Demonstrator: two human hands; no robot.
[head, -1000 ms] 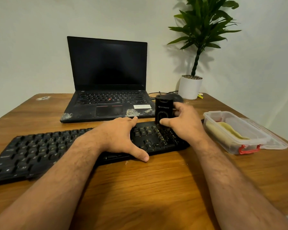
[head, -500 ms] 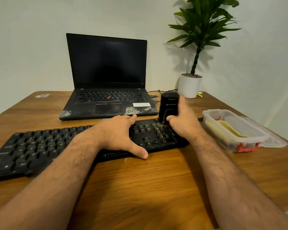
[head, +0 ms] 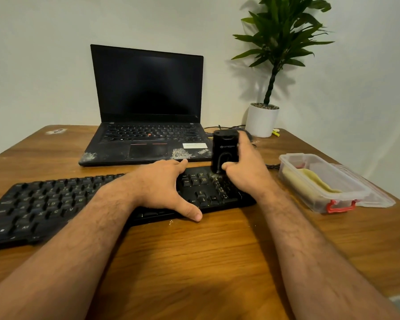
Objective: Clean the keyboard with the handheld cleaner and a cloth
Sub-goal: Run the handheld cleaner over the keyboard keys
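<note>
The keyboard (head: 97,202) lies across the table (head: 194,262) in front of the laptop (head: 146,112). The left hand (head: 162,185) rests on it, fingers spread wide, steadying. At the keyboard's right end, the right hand (head: 247,172) grips the upright handheld cleaner (head: 224,151). Right of the keyboard, a cloth (head: 314,181) sits in its container (head: 321,199), so wiping likely remains.
</note>
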